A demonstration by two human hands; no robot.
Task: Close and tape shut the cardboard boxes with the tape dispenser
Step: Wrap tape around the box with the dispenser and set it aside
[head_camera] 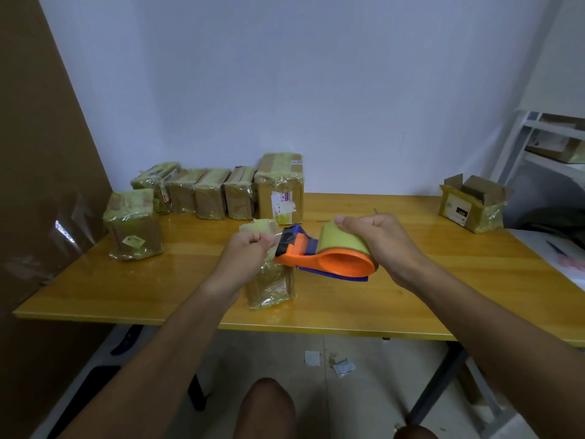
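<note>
Dim, even light; soft glare on table (411,299); edges warped.

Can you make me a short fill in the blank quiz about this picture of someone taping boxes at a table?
1. The right hand grips the tape dispenser, whose plastic frame is ____.
2. The box at the table's far right has its flaps ____.
3. The left hand pinches the ____ above the small box.

Missing words: orange; open; tape
</note>
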